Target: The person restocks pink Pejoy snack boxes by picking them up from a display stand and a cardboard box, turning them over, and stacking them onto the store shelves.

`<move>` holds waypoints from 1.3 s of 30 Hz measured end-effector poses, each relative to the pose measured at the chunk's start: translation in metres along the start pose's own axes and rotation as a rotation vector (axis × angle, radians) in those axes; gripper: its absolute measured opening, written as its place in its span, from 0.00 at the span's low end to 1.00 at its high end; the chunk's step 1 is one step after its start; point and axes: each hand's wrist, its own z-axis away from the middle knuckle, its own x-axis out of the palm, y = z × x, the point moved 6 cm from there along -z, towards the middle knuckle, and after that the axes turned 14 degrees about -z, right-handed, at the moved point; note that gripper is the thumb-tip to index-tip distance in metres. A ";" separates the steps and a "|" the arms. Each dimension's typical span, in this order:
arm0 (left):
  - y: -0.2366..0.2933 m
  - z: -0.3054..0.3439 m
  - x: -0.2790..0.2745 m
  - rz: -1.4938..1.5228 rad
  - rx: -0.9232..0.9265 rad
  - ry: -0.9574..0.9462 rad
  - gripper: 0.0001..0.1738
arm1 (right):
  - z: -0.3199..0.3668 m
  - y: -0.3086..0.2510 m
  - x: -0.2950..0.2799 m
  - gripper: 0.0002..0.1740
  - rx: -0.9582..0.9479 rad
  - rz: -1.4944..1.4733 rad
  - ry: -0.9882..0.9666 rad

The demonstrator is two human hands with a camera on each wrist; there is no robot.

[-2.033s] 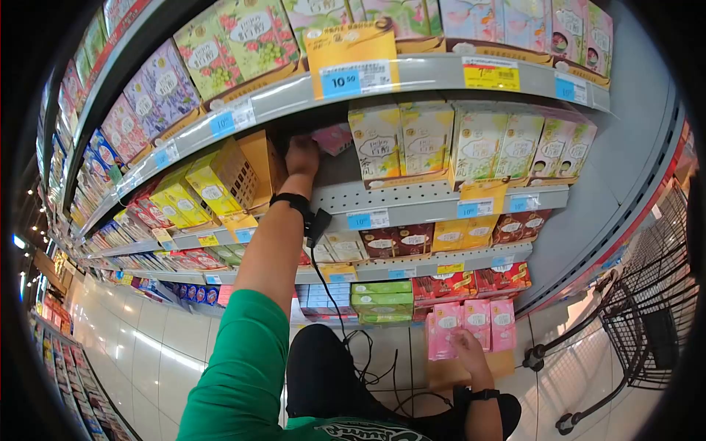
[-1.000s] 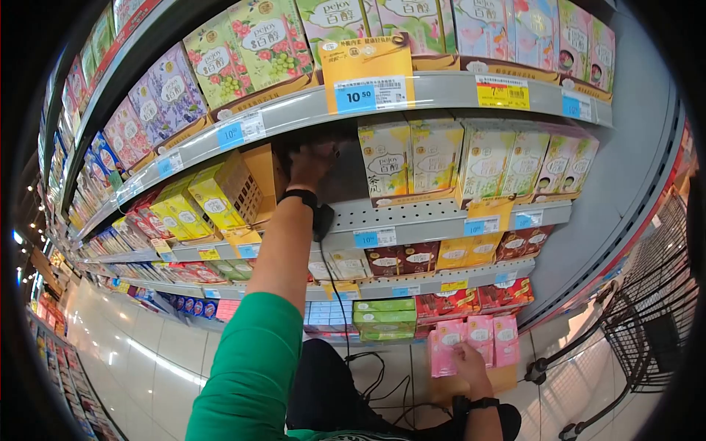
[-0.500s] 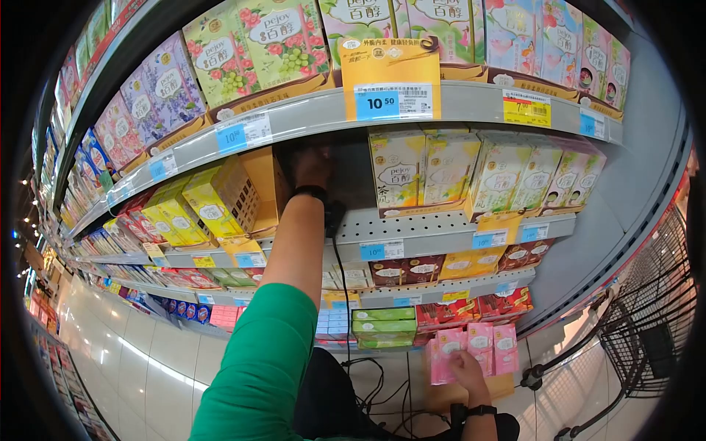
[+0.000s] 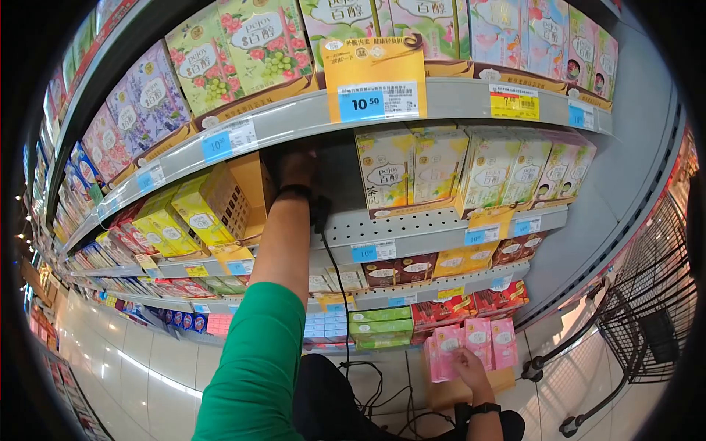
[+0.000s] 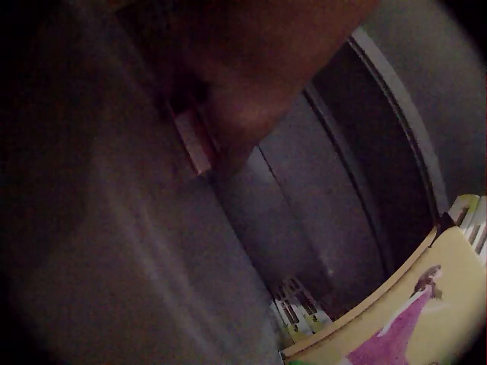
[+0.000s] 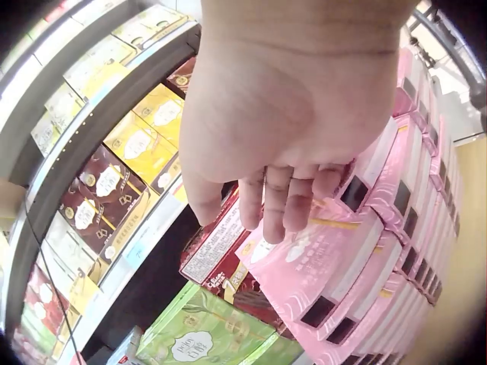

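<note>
Pink packs [image 4: 479,339] stand upright right at the right hand [image 4: 471,367], nearer of the two, its fingers loosely bent and unclamped; left hand [image 4: 297,169] deep over the shelf [image 4: 393,225], grip too dark to tell.

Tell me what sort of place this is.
Most likely a supermarket aisle: tiered shelves are lined with rows of packaged boxes, price tags run along the shelf edges, and a wire shopping cart stands at the right.
</note>
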 end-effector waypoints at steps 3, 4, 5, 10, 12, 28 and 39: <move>0.001 0.008 -0.010 0.009 0.173 0.366 0.29 | 0.002 -0.008 0.002 0.13 -0.002 0.017 0.012; 0.007 0.013 -0.025 -0.009 0.186 0.479 0.27 | 0.002 -0.005 0.006 0.13 -0.014 0.032 -0.008; 0.012 0.021 -0.039 0.022 0.165 0.504 0.27 | 0.001 0.011 0.002 0.12 -0.004 -0.012 0.004; 0.010 0.049 -0.024 0.326 -0.066 0.172 0.33 | 0.001 -0.009 0.001 0.09 -0.025 -0.134 0.031; 0.014 0.059 -0.046 0.447 -0.030 0.122 0.37 | 0.004 -0.023 0.002 0.07 -0.046 -0.175 0.039; 0.016 0.048 0.019 0.694 -0.471 0.029 0.41 | 0.035 -0.019 -0.044 0.37 -0.295 0.989 0.297; 0.027 0.068 0.000 0.434 -0.480 0.042 0.35 | 0.043 -0.005 -0.042 0.37 -0.111 1.019 0.302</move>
